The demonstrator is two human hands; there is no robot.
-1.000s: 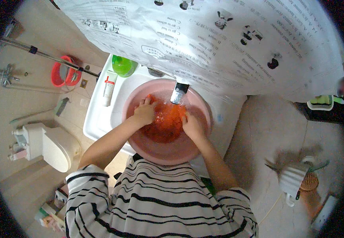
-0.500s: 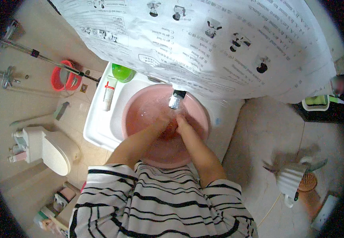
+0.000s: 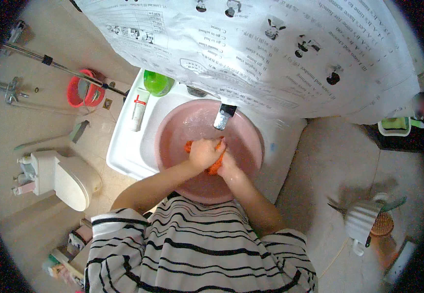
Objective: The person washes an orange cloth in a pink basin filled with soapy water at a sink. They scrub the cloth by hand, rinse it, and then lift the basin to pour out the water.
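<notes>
Both my hands are closed round a wet, crumpled orange cloth (image 3: 214, 169) over a pink basin (image 3: 258, 141). My left hand (image 3: 204, 153) wraps the cloth from above, with an orange end poking out beside its knuckles. Pressed against the other side of the cloth is my right hand (image 3: 228, 164); its fingers are partly hidden. Water lies in the basin, which sits in a white sink (image 3: 135, 163). Just beyond my hands is a chrome tap (image 3: 224, 117), its spout over the basin.
A white tube (image 3: 137, 115) and a green bottle (image 3: 156, 84) stand on the sink's left ledge. Large printed paper (image 3: 251, 53) hangs across the far side. Leftward are a toilet (image 3: 73, 183) and a red bucket (image 3: 81, 93). A striped cup holder (image 3: 361, 219) and brush (image 3: 382, 224) are at right.
My hands have come up out of the basin water, and the orange cloth now shows between them. Splashing under the tap has calmed. The view has shifted slightly.
</notes>
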